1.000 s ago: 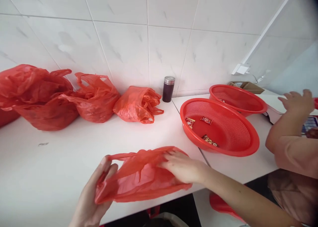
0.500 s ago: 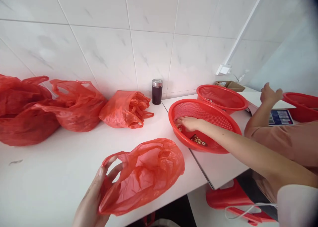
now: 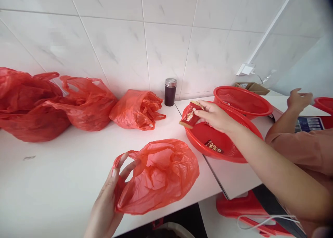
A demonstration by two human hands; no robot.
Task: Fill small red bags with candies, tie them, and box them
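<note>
Okay, my left hand (image 3: 109,200) has its grip clamped on the mouth of the red bag (image 3: 158,175), which lies near the table (image 3: 52,182) edge. My right hand (image 3: 217,117) has its grip pinched on the red packets (image 3: 189,115) above the near basket (image 3: 221,154) rim. Risk: the thin mouth could sag shut, or the stack fan apart (pinch looks light). Counts: three stuffed bags (image 3: 85,102) by the wall, two more baskets (image 3: 241,101), one loose packet (image 3: 213,147), one flask (image 3: 170,91).

Left hand (image 3: 104,210), lower centre: bare, short pale nails. Right hand (image 3: 215,118), centre right: bare, forearm unsleeved (seen to the lower right corner).
</note>
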